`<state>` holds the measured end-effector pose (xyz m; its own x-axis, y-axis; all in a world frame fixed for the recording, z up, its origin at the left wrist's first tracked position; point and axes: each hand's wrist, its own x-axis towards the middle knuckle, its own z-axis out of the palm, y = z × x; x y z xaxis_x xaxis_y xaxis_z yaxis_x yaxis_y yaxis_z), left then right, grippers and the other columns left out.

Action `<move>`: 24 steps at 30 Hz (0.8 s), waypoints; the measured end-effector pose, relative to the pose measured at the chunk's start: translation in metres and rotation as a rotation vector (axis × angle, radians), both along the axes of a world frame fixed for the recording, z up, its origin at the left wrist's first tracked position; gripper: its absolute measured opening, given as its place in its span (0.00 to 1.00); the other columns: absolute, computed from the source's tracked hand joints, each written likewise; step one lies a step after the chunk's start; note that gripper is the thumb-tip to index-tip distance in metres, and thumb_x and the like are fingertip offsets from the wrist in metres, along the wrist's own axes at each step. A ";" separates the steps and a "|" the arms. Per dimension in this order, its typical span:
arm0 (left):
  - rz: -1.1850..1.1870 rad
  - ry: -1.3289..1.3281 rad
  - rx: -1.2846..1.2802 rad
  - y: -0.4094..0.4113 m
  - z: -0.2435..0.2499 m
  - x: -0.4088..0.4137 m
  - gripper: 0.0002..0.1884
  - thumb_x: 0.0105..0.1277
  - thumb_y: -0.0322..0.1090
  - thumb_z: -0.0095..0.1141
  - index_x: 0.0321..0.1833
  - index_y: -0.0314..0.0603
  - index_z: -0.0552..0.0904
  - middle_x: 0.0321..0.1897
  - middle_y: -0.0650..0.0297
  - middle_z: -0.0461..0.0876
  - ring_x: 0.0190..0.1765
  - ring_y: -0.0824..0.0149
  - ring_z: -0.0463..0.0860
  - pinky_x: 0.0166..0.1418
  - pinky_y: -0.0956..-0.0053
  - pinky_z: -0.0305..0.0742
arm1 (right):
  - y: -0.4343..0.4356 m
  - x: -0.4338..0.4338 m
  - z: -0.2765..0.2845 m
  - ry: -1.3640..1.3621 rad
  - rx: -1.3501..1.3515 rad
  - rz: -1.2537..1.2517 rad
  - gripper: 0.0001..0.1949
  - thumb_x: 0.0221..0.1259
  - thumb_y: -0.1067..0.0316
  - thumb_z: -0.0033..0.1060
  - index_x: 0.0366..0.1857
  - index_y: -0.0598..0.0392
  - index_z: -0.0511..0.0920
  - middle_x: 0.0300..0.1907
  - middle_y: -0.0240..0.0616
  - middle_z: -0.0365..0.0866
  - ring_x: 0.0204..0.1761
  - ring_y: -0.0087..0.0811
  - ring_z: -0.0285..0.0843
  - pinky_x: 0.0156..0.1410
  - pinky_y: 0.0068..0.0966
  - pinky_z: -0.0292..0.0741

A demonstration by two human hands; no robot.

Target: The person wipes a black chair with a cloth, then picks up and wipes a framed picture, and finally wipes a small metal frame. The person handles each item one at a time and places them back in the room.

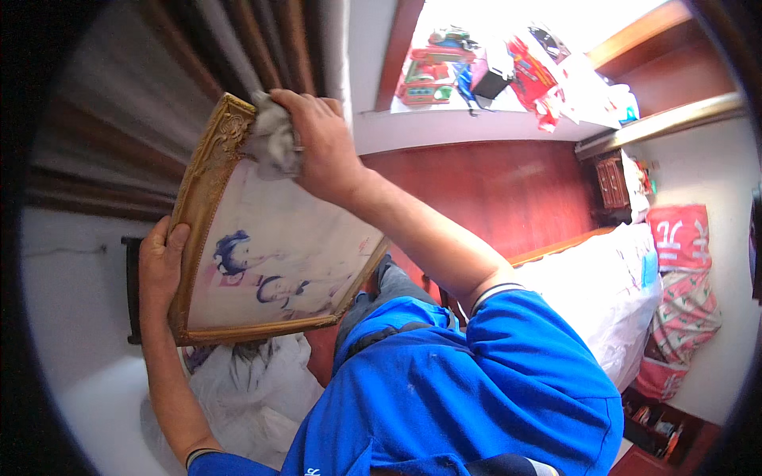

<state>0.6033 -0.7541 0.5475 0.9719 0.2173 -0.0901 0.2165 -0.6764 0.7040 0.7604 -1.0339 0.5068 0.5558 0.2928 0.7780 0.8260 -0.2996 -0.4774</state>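
A framed picture (286, 238) with an ornate gold-coloured frame (205, 166) is held up, tilted, in front of my body. It shows a photo of people on a pale ground. My left hand (164, 256) grips the side rail of the frame, with the thumb on its front face. My right hand (321, 140) holds a crumpled grey-white cloth (275, 140) against the frame's upper corner. The cloth covers part of the carved moulding there and looks slightly blurred.
Long brown and grey curtains (119, 113) hang behind the frame. A plastic-covered bed (595, 297) stands to the right, beyond a red floor (482, 190). Toys and boxes sit on the windowsill (440, 108). Plastic-covered things (256, 398) lie below the frame.
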 end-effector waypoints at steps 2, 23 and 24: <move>-0.057 0.064 -0.109 0.012 0.013 0.001 0.25 0.80 0.56 0.57 0.56 0.35 0.83 0.43 0.64 0.85 0.46 0.72 0.80 0.52 0.72 0.77 | -0.033 -0.011 0.004 0.051 -0.032 0.040 0.35 0.49 0.60 0.81 0.63 0.57 0.74 0.48 0.49 0.83 0.51 0.55 0.82 0.57 0.43 0.74; -0.561 -0.089 0.160 -0.259 0.181 0.027 0.19 0.78 0.47 0.61 0.56 0.36 0.84 0.39 0.51 0.89 0.45 0.61 0.89 0.51 0.61 0.81 | -0.277 -0.039 0.008 0.493 0.220 -0.302 0.26 0.60 0.70 0.71 0.64 0.54 0.76 0.53 0.50 0.86 0.55 0.49 0.86 0.60 0.39 0.81; -0.552 -0.118 0.159 -0.259 0.171 0.030 0.20 0.78 0.46 0.61 0.59 0.35 0.83 0.41 0.50 0.90 0.48 0.61 0.89 0.53 0.61 0.81 | -0.267 -0.035 0.016 0.550 0.284 -0.295 0.26 0.61 0.69 0.72 0.65 0.53 0.77 0.54 0.48 0.86 0.55 0.44 0.87 0.59 0.37 0.82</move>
